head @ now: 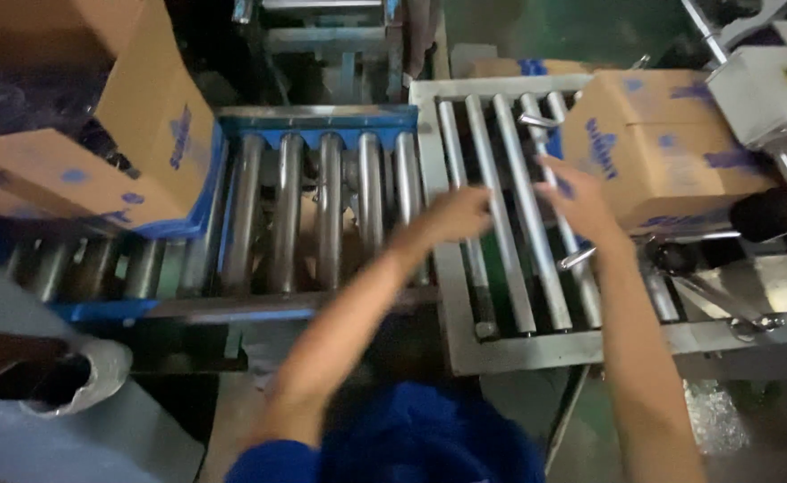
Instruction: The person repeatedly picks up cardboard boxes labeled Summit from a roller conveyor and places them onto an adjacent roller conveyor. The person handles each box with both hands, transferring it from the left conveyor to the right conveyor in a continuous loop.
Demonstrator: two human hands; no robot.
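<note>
A brown cardboard box (653, 148) with blue print sat on metal rollers (510, 206); the open right hand (577, 201) touched it, the open left hand (451, 215) hovered nearby.

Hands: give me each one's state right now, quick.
Left hand: open, empty, over the steel rollers.
Right hand: open, fingers spread, at the side of the cardboard box, gripping nothing.

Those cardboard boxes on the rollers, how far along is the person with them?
Looks done: one closed cardboard box sits at the right end of the roller track, against the machine. In hand: the right hand reaches toward that box, seemingly touching its side; the left hand hovers empty over the rollers. Left: an open box with flaps up waits on the blue rollers.
</note>
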